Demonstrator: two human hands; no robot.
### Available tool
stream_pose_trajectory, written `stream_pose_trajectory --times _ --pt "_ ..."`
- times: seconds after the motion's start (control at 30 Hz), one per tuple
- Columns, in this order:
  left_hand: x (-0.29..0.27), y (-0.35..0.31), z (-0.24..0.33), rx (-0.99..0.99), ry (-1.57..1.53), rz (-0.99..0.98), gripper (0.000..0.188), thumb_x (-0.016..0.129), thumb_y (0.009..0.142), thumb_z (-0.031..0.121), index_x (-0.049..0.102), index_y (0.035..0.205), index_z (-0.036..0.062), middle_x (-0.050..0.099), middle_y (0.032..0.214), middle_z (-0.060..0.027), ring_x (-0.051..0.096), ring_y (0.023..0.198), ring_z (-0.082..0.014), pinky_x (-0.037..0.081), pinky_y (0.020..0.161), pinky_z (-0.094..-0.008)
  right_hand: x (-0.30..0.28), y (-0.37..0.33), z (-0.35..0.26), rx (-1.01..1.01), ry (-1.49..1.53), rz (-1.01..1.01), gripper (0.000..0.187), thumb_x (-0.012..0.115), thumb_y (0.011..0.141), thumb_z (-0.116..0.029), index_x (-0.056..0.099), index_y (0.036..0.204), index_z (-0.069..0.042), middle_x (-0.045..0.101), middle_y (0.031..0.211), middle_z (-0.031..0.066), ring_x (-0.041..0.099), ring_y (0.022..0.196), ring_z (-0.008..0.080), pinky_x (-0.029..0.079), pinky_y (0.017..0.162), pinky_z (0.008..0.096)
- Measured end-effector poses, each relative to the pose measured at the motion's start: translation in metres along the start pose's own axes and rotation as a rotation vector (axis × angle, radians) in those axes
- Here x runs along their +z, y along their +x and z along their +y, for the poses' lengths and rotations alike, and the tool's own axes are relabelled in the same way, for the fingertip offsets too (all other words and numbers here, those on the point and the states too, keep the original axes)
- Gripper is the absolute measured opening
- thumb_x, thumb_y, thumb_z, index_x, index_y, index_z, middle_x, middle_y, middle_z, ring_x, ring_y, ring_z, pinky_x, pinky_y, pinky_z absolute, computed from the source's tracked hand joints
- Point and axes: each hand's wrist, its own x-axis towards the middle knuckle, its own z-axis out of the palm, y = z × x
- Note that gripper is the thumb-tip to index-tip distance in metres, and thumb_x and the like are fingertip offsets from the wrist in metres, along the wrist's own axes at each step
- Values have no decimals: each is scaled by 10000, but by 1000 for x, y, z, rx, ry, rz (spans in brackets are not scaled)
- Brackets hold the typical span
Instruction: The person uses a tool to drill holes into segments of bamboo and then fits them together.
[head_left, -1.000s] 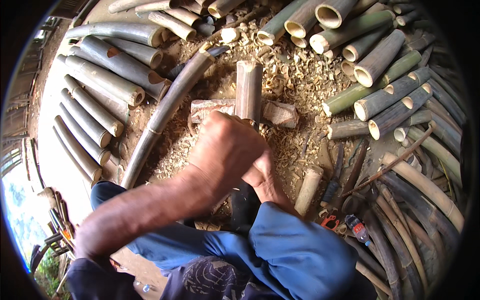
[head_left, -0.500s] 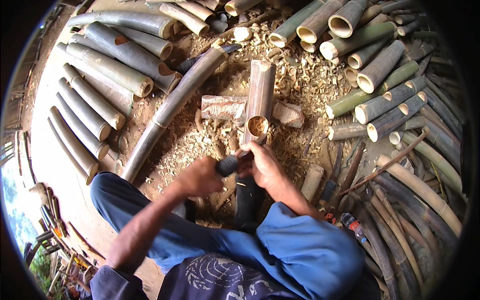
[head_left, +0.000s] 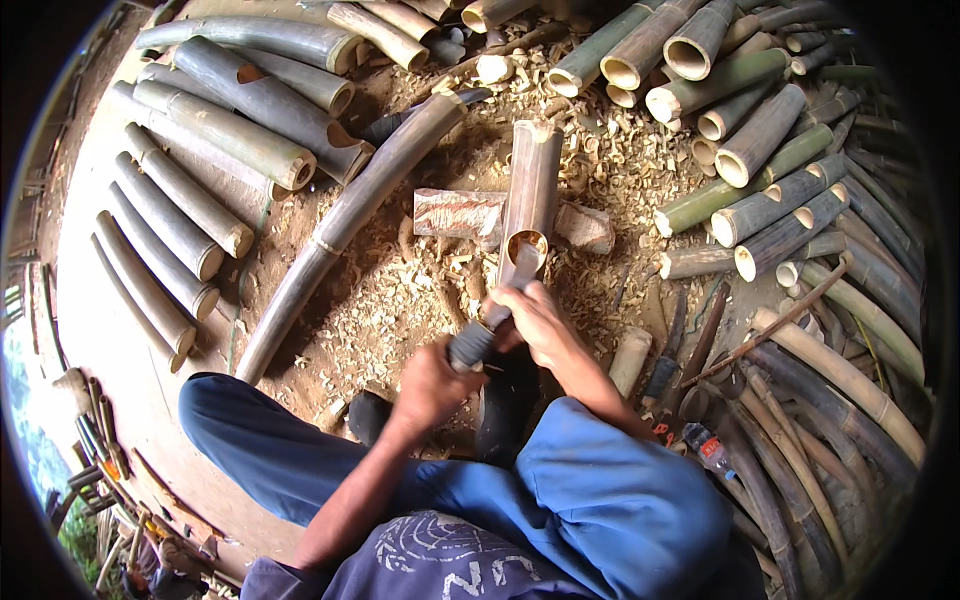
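Both hands work one tool – left hand (head_left: 432, 385) clenched on the dark tool handle (head_left: 472, 342), right hand (head_left: 535, 325) gripping nearer the bamboo tube (head_left: 528, 205) propped on a wood block (head_left: 460, 213) amid shavings – I'd keep strokes short & angled away from fingers.

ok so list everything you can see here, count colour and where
bamboo section: one, tan-brown, centre, propped on the wood block, hollow end toward the person
wood block: one, brown, under the section
tool handle: one, dark grey, at the section's open end
long curved pole: one, grey, left of centre
cut bamboo tubes: many, grey at left, green and tan at top right
shavings: many, pale, on the ground
small bottle: one, lower right
left hand: on the handle
right hand: at the section's end
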Motion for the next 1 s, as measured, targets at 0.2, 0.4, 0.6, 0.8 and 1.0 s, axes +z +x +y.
stream_pose_trajectory --times 0.2,0.4,0.6,0.8,1.0 --pt "-93 56 58 351 812 238 102 662 701 70 705 792 55 703 745 -164 713 709 -350 560 667 -452 36 9 -12 -65 831 -290 224 630 996 -248 659 1075 -40 699 1024 110 705 891 228 634 781 467" --pt "-59 59 165 509 1347 177 73 740 761 112 703 697 114 671 655 -57 683 655 -241 501 631 -405 15 29 -1 -50 1344 -496 197 587 1028 -237 683 1113 -88 713 930 58 700 850 237 573 926 491" --pt "-62 64 116 595 1217 306 34 726 768 78 706 796 77 717 781 -109 703 779 -260 526 759 -417 22 44 14 -114 1330 -596 190 589 1017 -250 672 1034 -80 715 887 57 708 789 201 603 804 443" --pt "-85 47 81 396 782 287 101 665 690 64 714 777 49 702 714 -153 722 695 -311 572 651 -417 27 5 -23 -57 813 -266 225 584 1014 -214 641 1096 -13 691 986 114 694 904 226 629 765 429" --pt "-35 38 186 447 1486 149 43 700 770 85 704 727 84 713 724 -86 732 737 -215 553 656 -355 14 27 2 -72 1495 -720 241 543 1051 -268 666 1017 -63 705 854 60 671 763 176 598 746 367"
